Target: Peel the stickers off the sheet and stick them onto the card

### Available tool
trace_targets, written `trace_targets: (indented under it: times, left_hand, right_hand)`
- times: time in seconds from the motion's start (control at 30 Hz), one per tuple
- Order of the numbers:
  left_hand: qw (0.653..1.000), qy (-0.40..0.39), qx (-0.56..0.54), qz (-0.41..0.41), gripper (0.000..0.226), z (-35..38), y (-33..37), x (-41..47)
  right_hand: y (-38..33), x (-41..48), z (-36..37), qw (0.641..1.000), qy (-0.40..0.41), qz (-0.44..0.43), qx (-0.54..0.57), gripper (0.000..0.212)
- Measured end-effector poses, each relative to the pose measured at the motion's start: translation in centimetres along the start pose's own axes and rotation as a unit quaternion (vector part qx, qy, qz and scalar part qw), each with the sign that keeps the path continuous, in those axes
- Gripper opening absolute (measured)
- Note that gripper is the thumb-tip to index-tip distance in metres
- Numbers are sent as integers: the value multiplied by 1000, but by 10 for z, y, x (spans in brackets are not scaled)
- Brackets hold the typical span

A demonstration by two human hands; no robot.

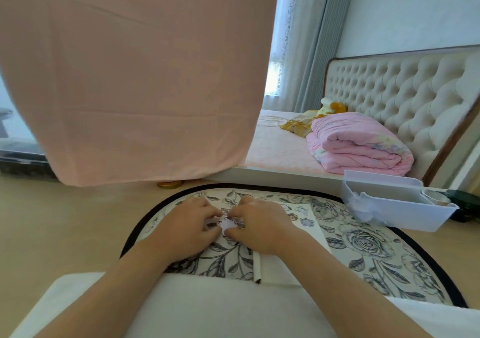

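Centrally, both hands [228, 223] pinch sticker [228, 224] over floral mat [363, 244]; bed [280, 153], plastic bin [394, 205] behind

Both bare forearms reach forward from the bottom of the view and converge over the floral surface [363, 246]. The left hand [191, 230] lies palm down, knuckles up, its fingers [211, 214] curled inward toward the right hand [259, 227]. The right hand mirrors it, fingers bent, thumb low. The fingertips of both hands meet, nearly touching, around a small pale sticker [228, 224] (whether either hand actually pinches it cannot be told).
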State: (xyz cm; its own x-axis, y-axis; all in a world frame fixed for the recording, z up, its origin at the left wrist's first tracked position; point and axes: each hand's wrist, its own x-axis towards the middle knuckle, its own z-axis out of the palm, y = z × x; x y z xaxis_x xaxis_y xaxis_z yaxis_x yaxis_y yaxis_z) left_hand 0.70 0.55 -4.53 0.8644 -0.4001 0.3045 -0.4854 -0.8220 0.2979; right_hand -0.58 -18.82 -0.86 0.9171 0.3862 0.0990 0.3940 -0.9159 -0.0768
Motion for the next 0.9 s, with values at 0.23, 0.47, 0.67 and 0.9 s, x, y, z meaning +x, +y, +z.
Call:
trace_targets:
  times: [0.23,0.47,0.67,0.9]
  left_hand:
    - [1000,-15,-20,-9,37,0,-3,0]
    - [995,17,-94,-23,8,-1,7,0]
    - [991,27,-118,-59,10,-6,14,0]
    - [978,47,-178,-96,17,-12,22,-1]
  right_hand:
    - [3,3,12,992,52,45,103,27]
    - [5,4,13,970,88,105,200,10]
    - [10,0,13,948,122,103,276,8]
    - [21,-8,5,928,230,-1,295,15]
